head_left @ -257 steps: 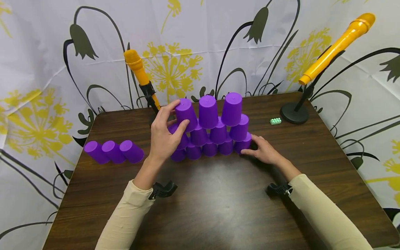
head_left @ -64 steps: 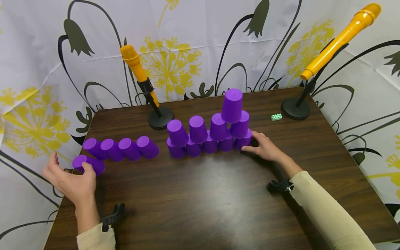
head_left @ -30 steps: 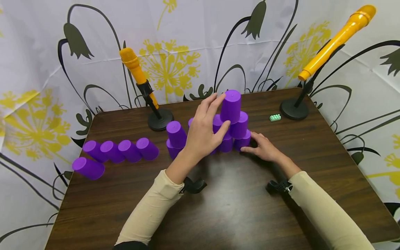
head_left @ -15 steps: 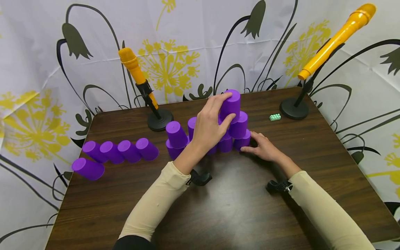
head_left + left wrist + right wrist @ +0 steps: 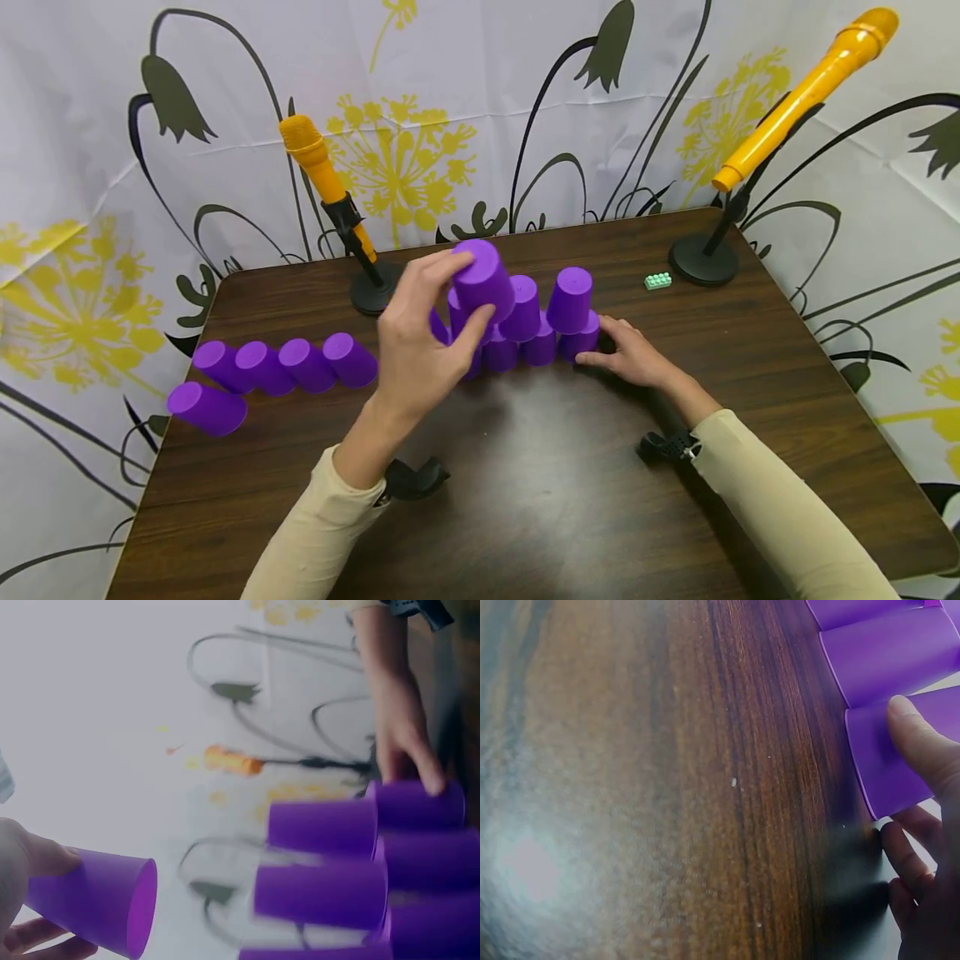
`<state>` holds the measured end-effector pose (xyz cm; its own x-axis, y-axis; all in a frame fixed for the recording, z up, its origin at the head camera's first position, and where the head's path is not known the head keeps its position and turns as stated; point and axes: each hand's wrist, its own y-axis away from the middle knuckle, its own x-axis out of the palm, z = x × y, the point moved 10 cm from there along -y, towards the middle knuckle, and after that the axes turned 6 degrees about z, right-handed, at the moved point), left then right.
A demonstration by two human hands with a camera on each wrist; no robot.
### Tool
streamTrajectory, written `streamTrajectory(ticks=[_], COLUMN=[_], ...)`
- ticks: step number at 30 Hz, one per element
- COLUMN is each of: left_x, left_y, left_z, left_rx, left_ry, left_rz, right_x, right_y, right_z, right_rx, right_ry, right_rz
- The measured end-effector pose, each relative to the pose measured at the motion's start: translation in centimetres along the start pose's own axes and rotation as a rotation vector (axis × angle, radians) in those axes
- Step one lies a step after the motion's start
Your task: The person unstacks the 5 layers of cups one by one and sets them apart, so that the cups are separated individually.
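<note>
In the head view my left hand (image 5: 420,346) holds an upside-down purple cup (image 5: 486,283) in the air, thumb on the near side and fingers over its top. The left wrist view shows the held cup (image 5: 94,900) apart from the others. Behind it stand two stacked rows of upside-down purple cups; the upper row ends at the right with one cup (image 5: 570,300). My right hand (image 5: 630,354) grips the rightmost cup of the bottom row (image 5: 579,337). In the right wrist view the thumb lies on that cup (image 5: 885,754). The stack's left part is hidden by my left hand.
On the table's left are four-odd, that is several, upside-down purple cups (image 5: 306,365), one (image 5: 207,408) nearer me. Two yellow microphones on black stands (image 5: 345,221) (image 5: 703,258) are at the back, with a small green toy brick (image 5: 657,281). A patterned cloth (image 5: 450,50) hangs behind the table.
The three-cup top row is gone from the stack; two of its cups joined the cups at left. My left hand lifted its last cup and moved left. The right hand stayed put.
</note>
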<state>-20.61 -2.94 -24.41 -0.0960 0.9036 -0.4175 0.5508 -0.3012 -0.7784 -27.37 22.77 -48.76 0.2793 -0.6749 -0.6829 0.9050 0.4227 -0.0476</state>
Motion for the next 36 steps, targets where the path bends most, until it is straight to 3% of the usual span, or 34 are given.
streamTrajectory(ticks=[4, 8, 11, 14, 17, 19, 22, 31, 36], left_x=[-5.8, -11.4, -15.0, -18.0, -20.0, -20.9, -21.5, -21.0, -20.8], left_y=[2.2, 6.2, 10.8, 16.2, 20.6, 22.6, 23.9, 24.3, 24.7], left_z=[-0.5, 0.5, 2.6, 5.8, 9.3, 11.3, 13.0, 15.6, 16.4], left_rx=[-0.072, -0.223, -0.386, -0.559, -0.707, -0.779, -0.833, -0.884, -0.906], left_ry=[0.006, -0.139, -0.291, -0.450, -0.589, -0.667, -0.732, -0.774, -0.788], left_rz=[-0.142, -0.284, -0.375, -0.444, -0.448, -0.421, -0.371, -0.261, -0.242], right_x=[0.0, 0.2, 0.3, 0.3, 0.1, 0.0, 0.0, 0.1, 0.1], right_y=[0.0, 0.1, 0.2, 0.1, 0.1, 0.1, 0.1, 0.1, 0.1], right_z=[0.0, -0.2, -0.2, -0.1, -0.2, -0.2, -0.2, -0.2, -0.3], right_rx=[0.010, 0.027, 0.029, 0.024, 0.029, 0.034, 0.030, 0.014, 0.021], right_ry=[0.002, 0.002, -0.003, 0.001, 0.000, -0.003, -0.006, -0.003, -0.006], right_rz=[-0.001, 0.008, 0.014, 0.012, 0.007, 0.004, 0.000, -0.003, 0.003])
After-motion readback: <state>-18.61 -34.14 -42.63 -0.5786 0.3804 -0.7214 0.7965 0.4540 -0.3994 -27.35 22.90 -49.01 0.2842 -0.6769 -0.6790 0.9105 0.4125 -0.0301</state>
